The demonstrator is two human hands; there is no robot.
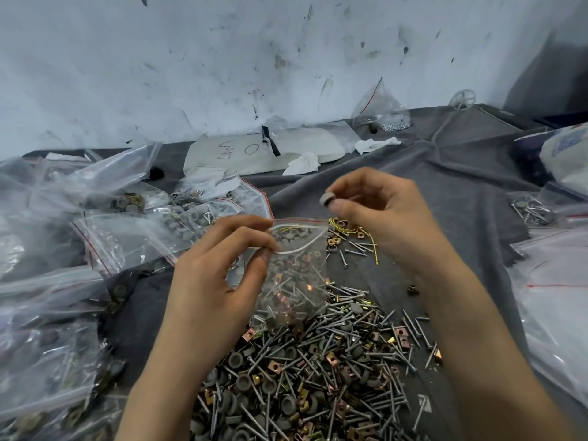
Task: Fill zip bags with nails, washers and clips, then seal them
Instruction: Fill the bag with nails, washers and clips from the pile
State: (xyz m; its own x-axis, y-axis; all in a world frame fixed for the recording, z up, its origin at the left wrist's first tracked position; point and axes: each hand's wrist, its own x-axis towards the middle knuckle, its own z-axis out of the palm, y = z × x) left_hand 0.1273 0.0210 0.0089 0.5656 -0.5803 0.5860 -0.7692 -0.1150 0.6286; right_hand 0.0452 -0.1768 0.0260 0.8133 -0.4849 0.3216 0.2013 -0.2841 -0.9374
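Up close at a table draped in grey cloth, a person's left grip pinches the near lip of a small clear zip bag between thumb and forefinger, holding its mouth agape. The bag hangs upright just above a loose heap of nails, washers and clips and is itself part-filled with the same mix. The right grip hovers just over the bag's far corner, thumb and fingertips closed on a single grey washer.

Both forearms reach in over the heap and hide part of it. Under the right grip a loop of yellow wire lies among stray nails and clips.

Filled zip bags crowd the left side of the table, lapping over one another. One flat bag with a red seal strip lies just beside the left grip. More clear bags are heaped along the right edge, one of them showing nails inside.

At the back, against a scuffed white wall, lie a white sheet with marker scribbles and two crumpled tissues. Near them stand a peaked bag of small silver parts and a white plastic wheel.
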